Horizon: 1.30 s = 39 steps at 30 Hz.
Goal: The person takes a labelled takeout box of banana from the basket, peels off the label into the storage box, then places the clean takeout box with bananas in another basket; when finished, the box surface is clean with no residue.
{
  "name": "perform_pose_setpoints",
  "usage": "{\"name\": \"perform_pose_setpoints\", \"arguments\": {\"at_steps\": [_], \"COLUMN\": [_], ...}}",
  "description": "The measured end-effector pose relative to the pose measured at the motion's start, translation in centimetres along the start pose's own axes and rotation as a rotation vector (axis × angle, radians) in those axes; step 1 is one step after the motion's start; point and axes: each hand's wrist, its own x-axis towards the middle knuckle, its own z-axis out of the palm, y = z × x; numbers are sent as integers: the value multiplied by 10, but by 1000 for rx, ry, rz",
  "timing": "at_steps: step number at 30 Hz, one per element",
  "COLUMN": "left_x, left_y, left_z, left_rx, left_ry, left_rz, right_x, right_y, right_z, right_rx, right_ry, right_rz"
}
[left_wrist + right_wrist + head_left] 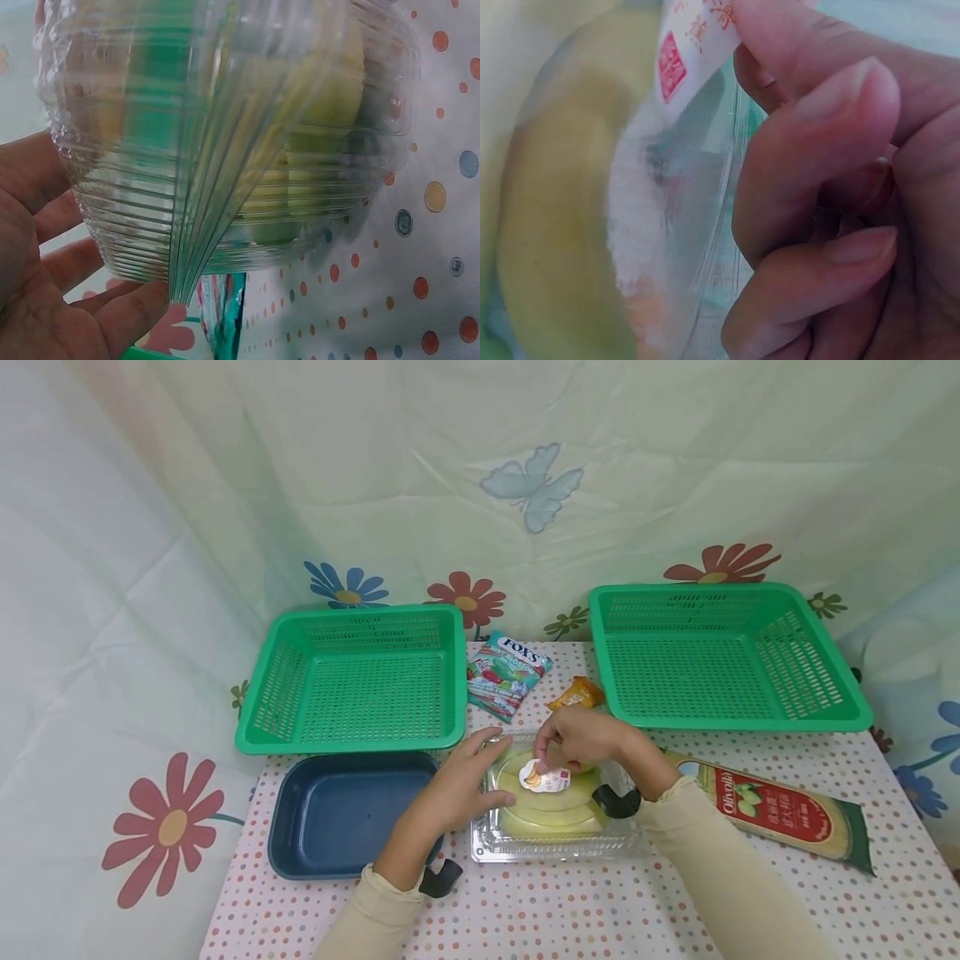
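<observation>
A clear plastic box [555,847] with yellow-green bananas [551,814] inside lies on the dotted table near its front edge. My left hand [491,768] holds the box's left end, fingers over the lid and thumb at the side. In the left wrist view the ribbed box [225,150] stands against my left hand [67,285]. My right hand [545,758] pinches the white sticker label [545,777] on the lid. The right wrist view shows my fingers [817,187] curled on the label [694,52], which is partly lifted, with a banana [555,225] behind.
Two green baskets [352,739] [731,720] stand at the back. A dark blue tray [337,814] sits left of the box. A Fox's candy bag [506,675] and an orange packet [576,695] lie between the baskets. A spaghetti packet [780,814] lies to the right.
</observation>
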Motion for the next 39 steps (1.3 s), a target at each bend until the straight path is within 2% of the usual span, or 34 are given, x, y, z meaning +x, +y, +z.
{"name": "perform_pose_setpoints", "arguments": {"at_steps": [6, 12, 18, 21, 24, 33, 39], "left_x": [0, 1, -4, -9, -16, -42, -57], "left_y": [0, 5, 9, 11, 12, 3, -8], "left_z": [-1, -3, -4, -5, -8, -27, -42], "left_rx": [-2, -14, 41, 62, 41, -63, -74], "left_ry": [2, -4, 28, 61, 97, 264, 358], "left_rz": [-7, -33, 9, 36, 56, 153, 144], "right_x": [0, -7, -15, -18, -19, -11, 3], "right_y": [3, 10, 7, 2, -5, -27, -46], "right_z": [0, -1, -2, -2, -3, 1, 8], "right_rx": [10, 61, 136, 134, 142, 241, 213], "right_ry": [19, 45, 71, 96, 105, 48, 74], "right_rz": [-37, -127, -158, -185, -217, -275, -299]}}
